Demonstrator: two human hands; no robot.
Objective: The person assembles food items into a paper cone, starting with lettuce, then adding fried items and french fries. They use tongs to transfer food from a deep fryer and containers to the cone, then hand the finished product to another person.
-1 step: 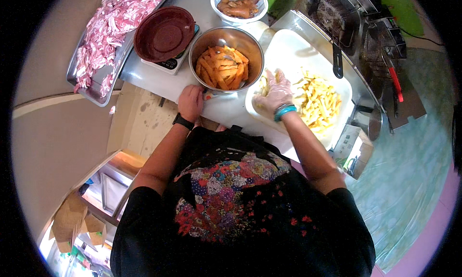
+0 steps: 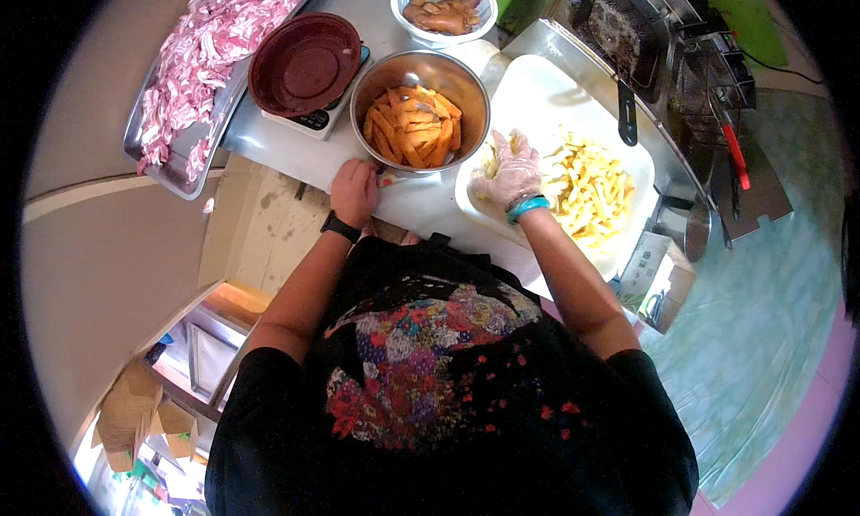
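Note:
My right hand (image 2: 514,170), in a clear plastic glove with a turquoise band at the wrist, reaches into a white plastic tub (image 2: 524,81). Its fingers are spread among pale yellow potato strips (image 2: 591,189), which lie mostly to the hand's right. Bare and curled, my left hand (image 2: 355,190) rests at the counter's near edge, just below a steel bowl (image 2: 360,86). Whatever its fingers may hold is hidden. Orange strips (image 2: 412,126), perhaps sweet potato, lie in that bowl. A dark watch is on my left wrist.
Left of the bowl, a brown round dish (image 2: 305,64) sits on a digital scale (image 2: 313,122). Beyond it, sliced raw meat (image 2: 206,55) fills a metal tray (image 2: 184,180). A white bowl (image 2: 428,39) of brown cooked meat stands behind. Fryer equipment with a black-handled basket (image 2: 627,113) is at right.

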